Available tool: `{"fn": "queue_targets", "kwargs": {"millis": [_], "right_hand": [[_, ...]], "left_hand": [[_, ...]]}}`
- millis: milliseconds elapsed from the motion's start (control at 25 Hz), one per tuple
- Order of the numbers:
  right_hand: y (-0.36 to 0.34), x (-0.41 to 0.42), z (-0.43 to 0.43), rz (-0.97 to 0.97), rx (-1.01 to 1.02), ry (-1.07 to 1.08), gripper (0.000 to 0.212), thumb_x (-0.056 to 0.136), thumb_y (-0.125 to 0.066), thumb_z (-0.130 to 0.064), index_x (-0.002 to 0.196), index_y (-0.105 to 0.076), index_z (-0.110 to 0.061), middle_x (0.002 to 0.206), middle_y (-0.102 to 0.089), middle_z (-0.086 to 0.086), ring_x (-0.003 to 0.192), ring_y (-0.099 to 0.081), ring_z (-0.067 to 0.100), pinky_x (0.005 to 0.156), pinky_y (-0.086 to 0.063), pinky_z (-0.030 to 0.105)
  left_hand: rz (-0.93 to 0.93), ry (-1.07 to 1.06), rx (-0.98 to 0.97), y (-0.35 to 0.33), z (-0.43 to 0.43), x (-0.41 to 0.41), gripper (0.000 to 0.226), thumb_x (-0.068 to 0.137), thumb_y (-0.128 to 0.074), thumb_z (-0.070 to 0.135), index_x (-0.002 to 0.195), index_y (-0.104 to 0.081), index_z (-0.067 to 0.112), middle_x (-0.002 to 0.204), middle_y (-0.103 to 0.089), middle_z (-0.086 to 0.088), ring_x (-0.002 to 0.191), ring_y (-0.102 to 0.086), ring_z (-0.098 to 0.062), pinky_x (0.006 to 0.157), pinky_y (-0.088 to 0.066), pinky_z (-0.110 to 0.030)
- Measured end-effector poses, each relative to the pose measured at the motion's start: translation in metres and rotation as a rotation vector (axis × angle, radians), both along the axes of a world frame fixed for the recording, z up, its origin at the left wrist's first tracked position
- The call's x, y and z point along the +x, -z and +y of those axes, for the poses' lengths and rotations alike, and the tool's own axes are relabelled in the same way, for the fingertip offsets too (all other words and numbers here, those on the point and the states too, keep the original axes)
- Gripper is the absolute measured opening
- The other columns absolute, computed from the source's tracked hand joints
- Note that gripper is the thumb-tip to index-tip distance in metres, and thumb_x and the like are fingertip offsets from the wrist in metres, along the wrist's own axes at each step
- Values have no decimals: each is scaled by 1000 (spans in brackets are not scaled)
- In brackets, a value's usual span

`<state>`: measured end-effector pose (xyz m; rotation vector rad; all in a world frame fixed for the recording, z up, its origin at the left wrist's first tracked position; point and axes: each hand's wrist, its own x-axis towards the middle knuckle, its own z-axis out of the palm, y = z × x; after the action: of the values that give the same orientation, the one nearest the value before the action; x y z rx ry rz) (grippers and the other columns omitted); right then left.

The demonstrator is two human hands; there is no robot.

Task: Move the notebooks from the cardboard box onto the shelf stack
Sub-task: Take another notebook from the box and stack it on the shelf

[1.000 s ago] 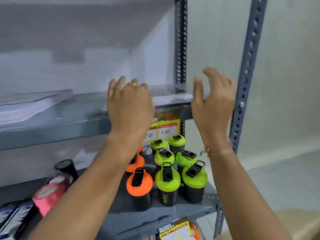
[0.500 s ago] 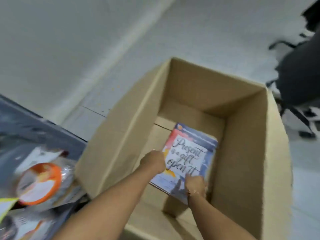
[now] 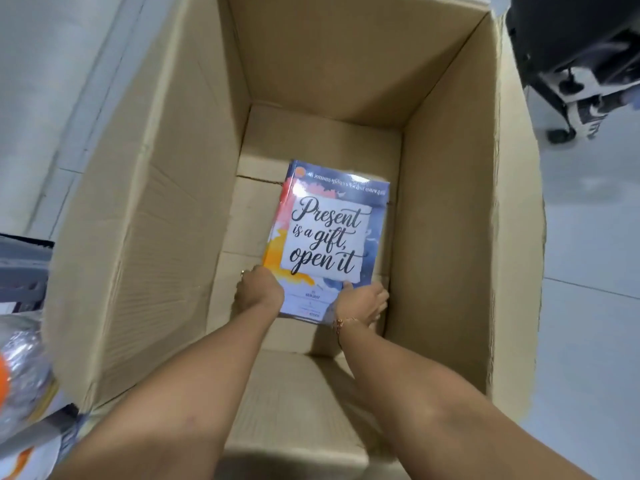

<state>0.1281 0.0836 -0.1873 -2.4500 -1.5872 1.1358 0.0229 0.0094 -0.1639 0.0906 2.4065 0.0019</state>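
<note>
A tall open cardboard box [image 3: 145,220] stands on the floor below me. At its bottom lies a notebook [image 3: 329,233] with a blue, red and yellow cover reading "Present is a gift, open it"; whether more notebooks lie under it is hidden. Both my arms reach down into the box. My left hand [image 3: 259,292] grips the notebook's near left corner. My right hand [image 3: 363,301] holds the near right corner, thumb on the cover and fingers under the edge.
The grey shelf's edge [image 3: 20,268] and a wrapped item with an orange cap [image 3: 17,375] show at the left. A black wheeled chair [image 3: 571,64] stands on the light tiled floor [image 3: 595,237] at the top right.
A second ago both hands were up at the shelf, holding nothing. The view then swung down to the box, and my hands have closed on the notebook's near corners.
</note>
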Motion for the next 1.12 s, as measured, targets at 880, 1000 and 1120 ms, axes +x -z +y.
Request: {"fn": "queue_targets", "kwargs": {"millis": [880, 1000, 1120], "right_hand": [[-570, -106, -252, 1729, 904, -836, 54, 81, -62, -38, 120, -59, 0, 106, -59, 27, 97, -56, 38, 86, -40, 33], [-637, -142, -293, 1675, 866, -1141, 33, 84, -64, -21, 109, -60, 0, 101, -55, 21, 89, -53, 31, 74, -33, 27], [-661, -186, -330, 1482, 885, -1366, 23, 83, -59, -16, 97, -63, 1, 103, -64, 26, 94, -59, 38, 71, -39, 31]], "left_hand": [[2108, -299, 630, -524, -339, 80, 37, 80, -61, 24, 111, -67, 4, 96, -67, -7, 91, -52, 12, 85, -31, 8], [1902, -503, 479, -578, -377, 65, 32, 89, -58, 14, 120, -64, 8, 106, -66, -16, 99, -60, -27, 87, -40, -24], [1711, -612, 272, -604, -405, 36, 23, 91, -46, 6, 104, -65, 3, 100, -66, -27, 97, -58, -42, 76, -45, -42]]}}
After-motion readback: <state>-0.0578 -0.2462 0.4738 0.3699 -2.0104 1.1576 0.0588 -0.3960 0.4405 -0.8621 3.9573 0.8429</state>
